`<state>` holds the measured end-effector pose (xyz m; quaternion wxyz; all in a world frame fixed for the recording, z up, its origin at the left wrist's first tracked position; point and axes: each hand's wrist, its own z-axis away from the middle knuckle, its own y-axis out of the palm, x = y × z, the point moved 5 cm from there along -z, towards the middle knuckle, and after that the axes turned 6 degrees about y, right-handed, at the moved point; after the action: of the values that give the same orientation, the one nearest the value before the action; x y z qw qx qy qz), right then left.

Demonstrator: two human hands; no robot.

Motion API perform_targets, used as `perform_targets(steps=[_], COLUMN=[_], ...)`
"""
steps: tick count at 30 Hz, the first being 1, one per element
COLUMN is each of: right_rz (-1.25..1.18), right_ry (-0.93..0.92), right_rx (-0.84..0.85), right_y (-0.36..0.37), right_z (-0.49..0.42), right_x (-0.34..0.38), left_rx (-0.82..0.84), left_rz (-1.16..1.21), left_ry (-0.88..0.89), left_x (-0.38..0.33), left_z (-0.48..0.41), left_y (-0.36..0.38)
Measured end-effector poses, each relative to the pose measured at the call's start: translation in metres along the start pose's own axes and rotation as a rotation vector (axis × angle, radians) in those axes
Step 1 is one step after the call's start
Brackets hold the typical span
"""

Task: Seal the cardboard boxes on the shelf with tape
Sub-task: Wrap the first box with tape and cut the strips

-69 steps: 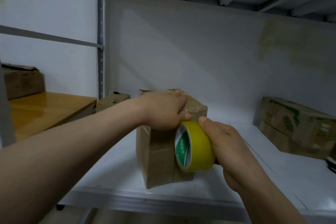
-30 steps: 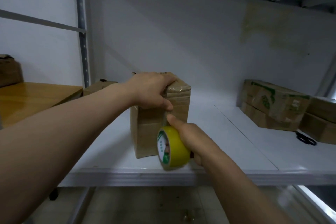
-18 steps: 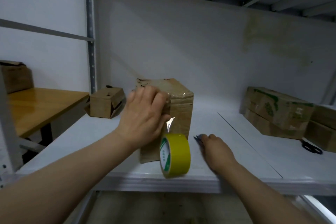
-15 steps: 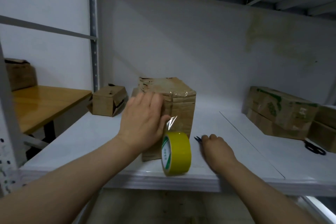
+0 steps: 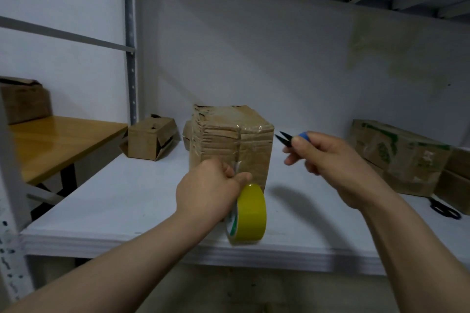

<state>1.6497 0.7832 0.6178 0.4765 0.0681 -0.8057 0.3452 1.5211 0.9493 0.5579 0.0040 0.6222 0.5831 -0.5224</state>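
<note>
One box (image 5: 230, 143) taped, tape roll (image 5: 250, 215) uncut (other boxes (image 5: 396, 152) likely pending); left hand (image 5: 209, 192) clasps it, right hand (image 5: 333, 160) grips snips (image 5: 286, 138) beside box.

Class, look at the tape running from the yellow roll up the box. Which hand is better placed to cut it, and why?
Right. The right hand holds the snips, blades pointing toward the box; the left hand is occupied, holding the tape roll.

White shelf (image 5: 127, 206) bears cardboard boxes (image 5: 229, 145), tape roll (image 5: 250, 213), black scissors (image 5: 445, 209).
</note>
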Motion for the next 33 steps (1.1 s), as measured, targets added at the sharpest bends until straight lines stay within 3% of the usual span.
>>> perform_targets(steps=[6,9,15,28,33], right_rz=[-0.075,0.034,0.033,-0.122,0.131], right_ry=[-0.175,-0.165,-0.113,-0.028,0.198], right_rx=[0.168,0.189,0.208,0.272,0.249], right_y=[0.043,0.057,0.061,0.03,0.002], right_z=[-0.01,-0.022,-0.034,-0.028,-0.022], right_x=[0.031,0.032,0.024,0.0,-0.027], left_rx=[0.011,-0.008,0.009,0.112,0.143], left_rz=[0.176,0.393,0.773,0.871,0.922], left_ry=[-0.089,-0.18,-0.375,-0.482,-0.446], left_x=[0.005,0.009,0.006,0.004,0.002], left_z=[0.003,0.007,0.012,0.011,0.012], left_y=[0.006,0.013,0.029,0.031,0.035])
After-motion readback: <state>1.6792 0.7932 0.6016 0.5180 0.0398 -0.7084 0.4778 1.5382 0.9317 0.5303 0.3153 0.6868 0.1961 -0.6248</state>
